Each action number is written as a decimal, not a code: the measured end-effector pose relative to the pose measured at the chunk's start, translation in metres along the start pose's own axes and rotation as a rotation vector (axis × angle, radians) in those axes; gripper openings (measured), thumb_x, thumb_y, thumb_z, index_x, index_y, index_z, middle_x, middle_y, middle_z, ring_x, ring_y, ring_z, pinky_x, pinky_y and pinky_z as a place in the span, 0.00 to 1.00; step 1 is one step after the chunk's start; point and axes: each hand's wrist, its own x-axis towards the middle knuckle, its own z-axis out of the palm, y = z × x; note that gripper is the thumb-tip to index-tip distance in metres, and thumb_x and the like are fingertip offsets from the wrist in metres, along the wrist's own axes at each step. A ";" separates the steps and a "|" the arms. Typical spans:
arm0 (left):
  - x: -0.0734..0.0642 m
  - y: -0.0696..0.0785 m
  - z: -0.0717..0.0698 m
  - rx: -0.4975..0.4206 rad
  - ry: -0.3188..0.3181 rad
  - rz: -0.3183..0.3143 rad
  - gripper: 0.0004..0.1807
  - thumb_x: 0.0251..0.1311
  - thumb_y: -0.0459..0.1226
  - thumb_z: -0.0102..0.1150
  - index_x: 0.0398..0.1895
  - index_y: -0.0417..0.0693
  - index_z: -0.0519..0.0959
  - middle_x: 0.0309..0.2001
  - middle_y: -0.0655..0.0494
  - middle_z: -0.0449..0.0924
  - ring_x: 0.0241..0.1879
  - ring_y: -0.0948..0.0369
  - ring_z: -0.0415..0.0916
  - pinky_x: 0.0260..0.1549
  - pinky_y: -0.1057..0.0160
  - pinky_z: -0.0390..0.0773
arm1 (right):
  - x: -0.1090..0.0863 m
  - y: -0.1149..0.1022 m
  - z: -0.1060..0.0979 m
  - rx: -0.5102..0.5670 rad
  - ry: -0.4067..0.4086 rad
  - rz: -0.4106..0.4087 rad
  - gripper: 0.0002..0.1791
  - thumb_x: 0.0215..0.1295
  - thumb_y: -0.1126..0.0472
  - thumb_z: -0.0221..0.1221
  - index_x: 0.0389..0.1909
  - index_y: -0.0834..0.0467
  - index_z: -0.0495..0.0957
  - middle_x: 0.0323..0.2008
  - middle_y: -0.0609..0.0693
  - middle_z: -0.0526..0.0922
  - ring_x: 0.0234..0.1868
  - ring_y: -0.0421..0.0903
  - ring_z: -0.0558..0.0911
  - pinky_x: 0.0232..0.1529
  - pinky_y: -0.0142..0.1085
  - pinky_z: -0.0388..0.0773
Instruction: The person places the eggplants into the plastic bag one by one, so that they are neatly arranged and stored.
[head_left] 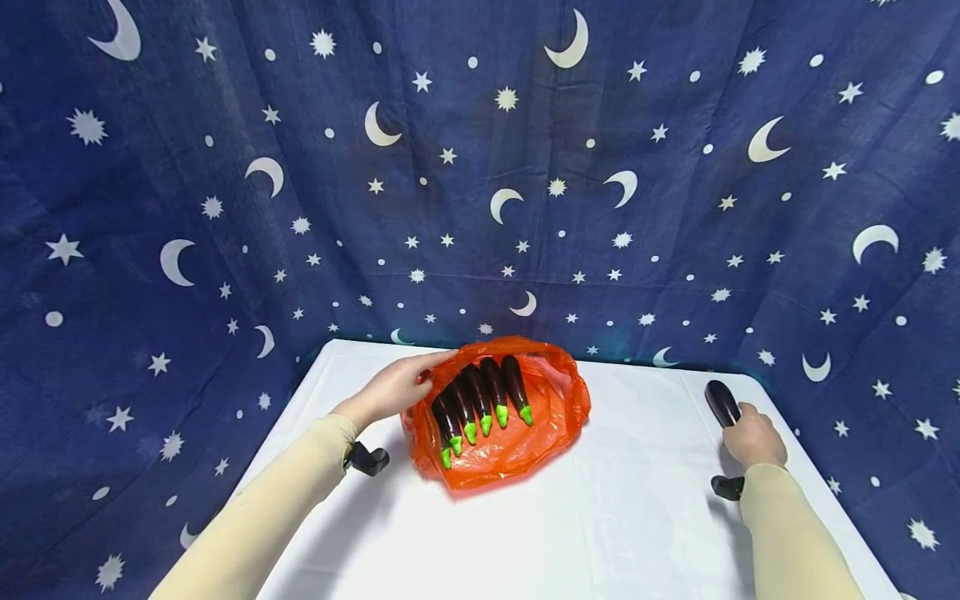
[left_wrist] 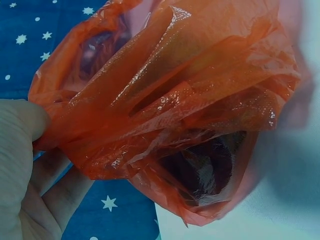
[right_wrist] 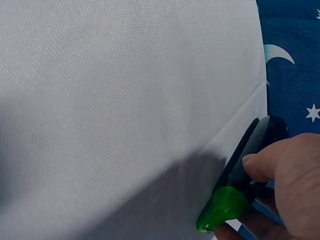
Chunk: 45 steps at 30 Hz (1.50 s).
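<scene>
An orange-red plastic bag (head_left: 517,454) lies mouth open on the white table, with several dark eggplants (head_left: 491,390) side by side inside, their green caps toward me. My left hand (head_left: 392,387) pinches the bag's left rim between thumb and fingers; in the left wrist view the plastic bunches at the thumb (left_wrist: 35,120). Far to the right, my right hand (head_left: 756,437) grips a single eggplant (head_left: 722,402) near the table's right edge. The right wrist view shows the thumb on top of this eggplant (right_wrist: 257,142) and fingers beneath, its green cap (right_wrist: 222,209) pointing down-left.
The white-covered table (head_left: 645,500) stretches between the two hands. A blue curtain (head_left: 450,208) with moons and stars hangs behind and at both sides of it. Black camera mounts (head_left: 366,459) are strapped at the wrists.
</scene>
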 end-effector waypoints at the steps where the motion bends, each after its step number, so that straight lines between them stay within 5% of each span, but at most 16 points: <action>1: 0.000 0.000 0.000 -0.002 -0.002 -0.004 0.36 0.64 0.27 0.54 0.75 0.60 0.71 0.66 0.58 0.77 0.61 0.59 0.75 0.65 0.53 0.71 | 0.001 0.000 0.000 -0.002 -0.001 0.000 0.37 0.62 0.66 0.50 0.71 0.77 0.53 0.56 0.83 0.66 0.59 0.79 0.70 0.56 0.68 0.71; 45: -0.003 0.001 0.000 -0.028 0.001 -0.011 0.35 0.65 0.27 0.53 0.75 0.60 0.71 0.64 0.58 0.79 0.57 0.59 0.76 0.63 0.52 0.73 | 0.000 -0.001 0.003 -0.060 -0.008 -0.019 0.32 0.62 0.69 0.50 0.68 0.75 0.58 0.54 0.80 0.72 0.55 0.78 0.74 0.44 0.65 0.77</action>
